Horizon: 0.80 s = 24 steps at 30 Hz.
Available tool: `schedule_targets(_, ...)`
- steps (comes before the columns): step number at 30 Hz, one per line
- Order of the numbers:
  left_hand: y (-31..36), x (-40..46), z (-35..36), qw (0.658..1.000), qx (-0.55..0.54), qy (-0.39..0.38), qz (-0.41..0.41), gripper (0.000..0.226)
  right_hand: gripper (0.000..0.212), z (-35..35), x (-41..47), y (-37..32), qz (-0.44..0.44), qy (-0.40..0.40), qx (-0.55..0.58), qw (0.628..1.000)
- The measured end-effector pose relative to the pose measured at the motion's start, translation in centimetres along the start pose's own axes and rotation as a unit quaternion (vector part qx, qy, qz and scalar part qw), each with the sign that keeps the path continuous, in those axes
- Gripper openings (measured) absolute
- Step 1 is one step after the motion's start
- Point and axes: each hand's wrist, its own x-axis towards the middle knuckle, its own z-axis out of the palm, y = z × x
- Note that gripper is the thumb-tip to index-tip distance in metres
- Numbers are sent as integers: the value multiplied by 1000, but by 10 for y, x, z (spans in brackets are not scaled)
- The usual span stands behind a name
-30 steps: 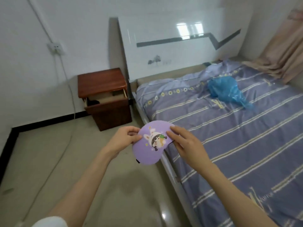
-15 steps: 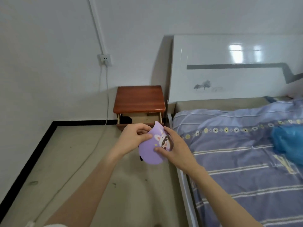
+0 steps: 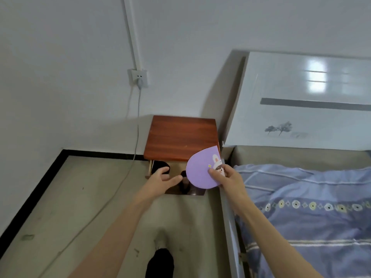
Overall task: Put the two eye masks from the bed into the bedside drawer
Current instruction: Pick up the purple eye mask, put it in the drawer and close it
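Over the open drawer [image 3: 176, 173] of the bedside cabinet, my right hand [image 3: 226, 177] pinches the purple eye mask [image 3: 200, 171] by its right edge, thumb on the printed face and the other fingers curled behind it. I see the mask folded or turned so that only a rounded half shows, with a small rabbit-eared cartoon figure next to my thumb. It hangs in the air above the drawer's right part, its top corner overlapping the front edge of the cabinet top [image 3: 180, 137].

My left hand [image 3: 162, 179] holds nothing. It is spread loosely, fingers extended and slightly apart, reaching toward the drawer's left half with its fingertips near the mask's lower left edge but not touching it. Whether the palm rests on the drawer front I cannot tell.

Inside the drawer, a dark object [image 3: 159, 167] lies at the left end, just beyond my left fingers; I cannot make out what it is. The drawer's dark wooden front shows below my hands, with a dark knob or handle partly hidden.

Right of the cabinet stands the white glossy headboard [image 3: 301, 97], and below it the bed [image 3: 311, 217] with its blue striped cover. A white cable [image 3: 137, 121] runs down from a wall socket [image 3: 139, 77] to the grey floor [image 3: 90, 207]. At the bottom edge, a dark shoe or foot [image 3: 160, 263] is visible.
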Motion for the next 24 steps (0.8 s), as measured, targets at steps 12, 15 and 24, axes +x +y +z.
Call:
schedule_targets(12,59,176,-63,965,102,-210,119,31,35,44,165,-31,120,-45,207,970)
schedule_targets(15,64,198,-76,964,110,-217,106,4,47,38,185,-33,141,-18,238,961)
schedule_targets(24,91,238,-91,998,-58,-30,23,22,18,46,213,-22,132,64,84,986)
